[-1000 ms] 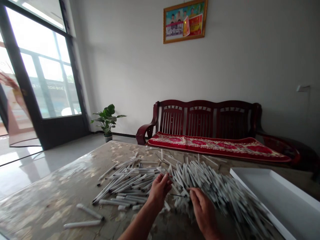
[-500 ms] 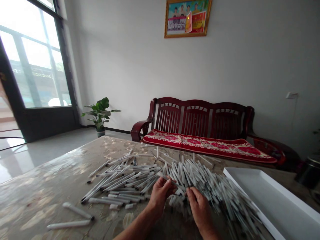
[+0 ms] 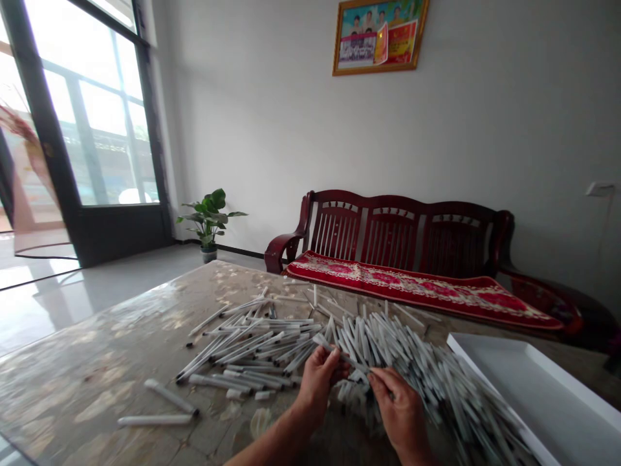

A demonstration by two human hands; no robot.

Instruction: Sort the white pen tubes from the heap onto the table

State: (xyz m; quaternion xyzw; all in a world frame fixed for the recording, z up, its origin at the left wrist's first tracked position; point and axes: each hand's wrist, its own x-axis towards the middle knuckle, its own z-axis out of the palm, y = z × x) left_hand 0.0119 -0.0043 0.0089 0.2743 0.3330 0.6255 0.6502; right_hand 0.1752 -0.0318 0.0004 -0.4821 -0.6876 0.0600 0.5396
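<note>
My left hand (image 3: 317, 382) is closed on a whitish pen (image 3: 347, 358), thumb on top, with one end of the pen sticking out to the left. My right hand (image 3: 400, 404) pinches the pen's other end between thumb and fingertips, so it spans both hands. Right behind and beside my right hand lies a dense heap of white pens (image 3: 402, 349). To the left of my left hand, more pens with dark tips (image 3: 247, 353) lie loosely in different directions. Two small white caps (image 3: 235, 393) rest near my left wrist.
A shallow white tray (image 3: 528, 382) stands at the right, beside the heap. Two separate pens (image 3: 155, 420) lie on the patterned tabletop (image 3: 92, 356) at the left. Beyond the table are a red wooden bench (image 3: 388, 233) and a potted plant (image 3: 208, 217).
The view has turned slightly left, so everything sits further right. Both hands keep hold of the pen. My right hand's grip has shifted a little along its end.
</note>
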